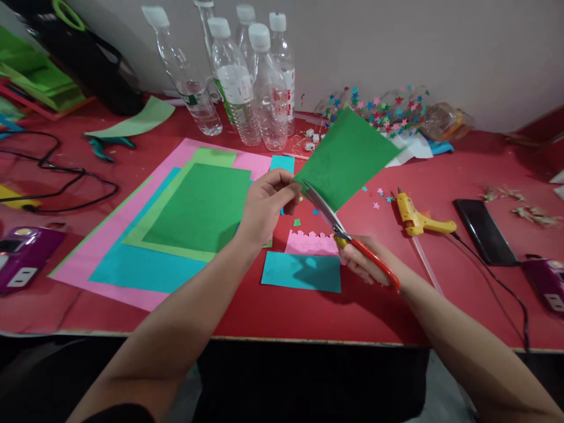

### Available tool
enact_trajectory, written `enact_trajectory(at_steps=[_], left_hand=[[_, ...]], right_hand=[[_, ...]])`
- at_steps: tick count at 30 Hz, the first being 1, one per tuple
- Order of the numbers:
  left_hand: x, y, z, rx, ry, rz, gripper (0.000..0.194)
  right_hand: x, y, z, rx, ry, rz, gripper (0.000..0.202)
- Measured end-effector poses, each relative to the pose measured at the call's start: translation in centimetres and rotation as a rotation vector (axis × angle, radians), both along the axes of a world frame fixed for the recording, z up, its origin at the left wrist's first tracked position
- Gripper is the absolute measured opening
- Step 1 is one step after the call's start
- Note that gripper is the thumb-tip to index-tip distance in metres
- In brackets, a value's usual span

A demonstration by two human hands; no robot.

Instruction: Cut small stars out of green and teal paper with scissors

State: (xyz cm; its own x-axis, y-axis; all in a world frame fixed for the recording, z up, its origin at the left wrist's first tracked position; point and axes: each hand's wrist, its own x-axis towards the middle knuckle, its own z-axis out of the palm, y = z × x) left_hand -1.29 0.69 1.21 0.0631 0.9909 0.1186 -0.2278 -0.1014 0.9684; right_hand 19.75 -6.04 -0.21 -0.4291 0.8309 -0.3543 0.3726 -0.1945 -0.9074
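Between thumb and fingers, my left hand (272,200) pinches the lower left corner of a dark green sheet (350,158), raised above the table. My right hand (363,261) is closed round the handles of red-handled scissors (370,258), whose blades reach up-left to that pinched corner. Below the scissors lie a pink piece with a zigzag edge (308,243) and a blue paper rectangle (301,272). A small green scrap (296,222) rests near my left hand. Left of it are stacked pink, blue and green sheets (198,205).
Plastic bottles (233,82) stand at the back beside a pile of coloured stars (392,111). On the right lie a yellow glue gun (418,217) with a cord and a black phone (484,232). Pliers (108,147), a black cable and a purple box (29,258) are at left.
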Motion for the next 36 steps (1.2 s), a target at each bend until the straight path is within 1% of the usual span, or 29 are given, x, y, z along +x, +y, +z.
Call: enact_trajectory(at_steps=[5,9,13,17,20,23,25,29,36], left_hand=[[0.4,-0.4,-0.3,0.001,0.023,0.014,0.011],[0.7,-0.4,-0.6,0.021,-0.011,0.037,0.012],[0.7,-0.2,-0.9,0.053,0.012,0.068,0.013],[0.8,-0.1,-1.2,0.04,-0.011,0.085,0.013],[0.9,0.0,-1.3,0.01,-0.066,0.071,0.012],[0.8,0.0,-1.5,0.002,-0.104,0.058,0.012],[0.7,0.1,-1.5,0.013,-0.091,0.063,0.011],[0.6,0.1,-1.5,0.047,-0.016,0.066,0.01],[0.6,0.1,-1.5,0.038,-0.014,0.079,0.009]], right_hand=[[-0.4,-0.3,-0.3,0.01,-0.002,-0.028,0.052],[-1.1,-0.6,-0.2,-0.021,0.0,-0.083,0.053],[-1.4,-0.8,-0.1,-0.017,-0.019,-0.107,0.048],[-1.5,-0.9,0.1,0.007,-0.054,-0.101,0.043],[-1.5,-0.9,0.1,-0.003,-0.08,-0.1,0.043],[-1.3,-0.8,-0.1,0.044,-0.056,-0.081,0.045],[-1.1,-0.7,-0.4,0.073,-0.048,-0.069,0.045],[-0.8,-0.5,-0.6,0.08,-0.049,-0.057,0.046],[-0.9,-0.8,-0.2,0.097,-0.082,-0.093,0.043]])
